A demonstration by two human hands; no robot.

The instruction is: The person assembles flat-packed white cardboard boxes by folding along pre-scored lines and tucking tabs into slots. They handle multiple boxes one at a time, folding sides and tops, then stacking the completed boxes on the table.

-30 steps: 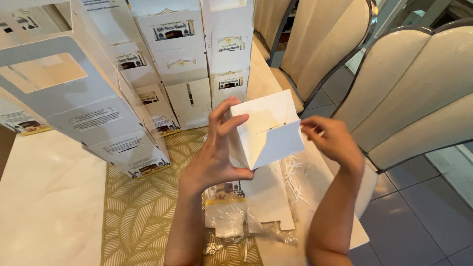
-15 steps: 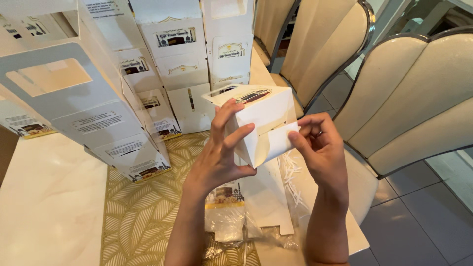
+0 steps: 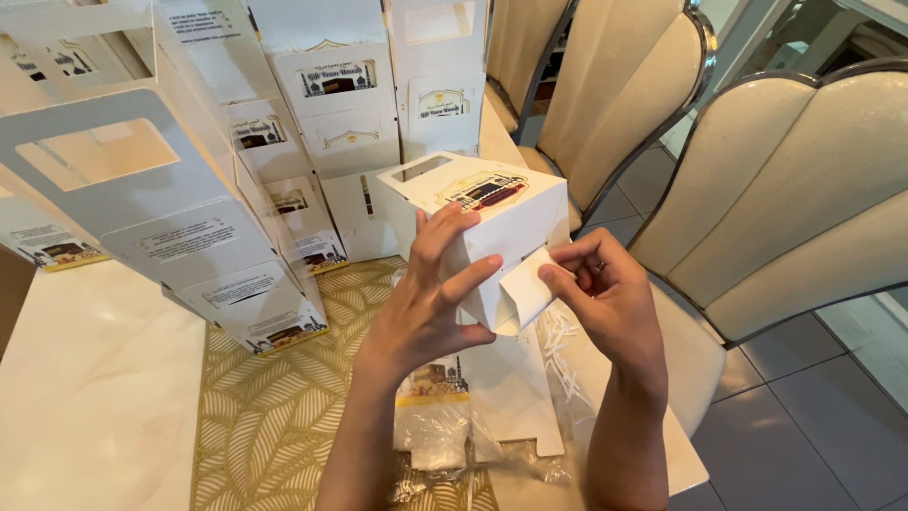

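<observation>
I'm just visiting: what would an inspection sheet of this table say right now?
Surface: pale marble-look table with a gold leaf-pattern runner.
Job's things: small white carton held above the table; its end flap is half folded.
Clutter: stacked white window boxes, clear plastic bag, white paper shreds, flat carton blank.
Hands: left hand grips the carton; right hand pinches the flap.
Cables: nothing seen.
Surroundings: cream padded chairs, grey tiled floor.
</observation>
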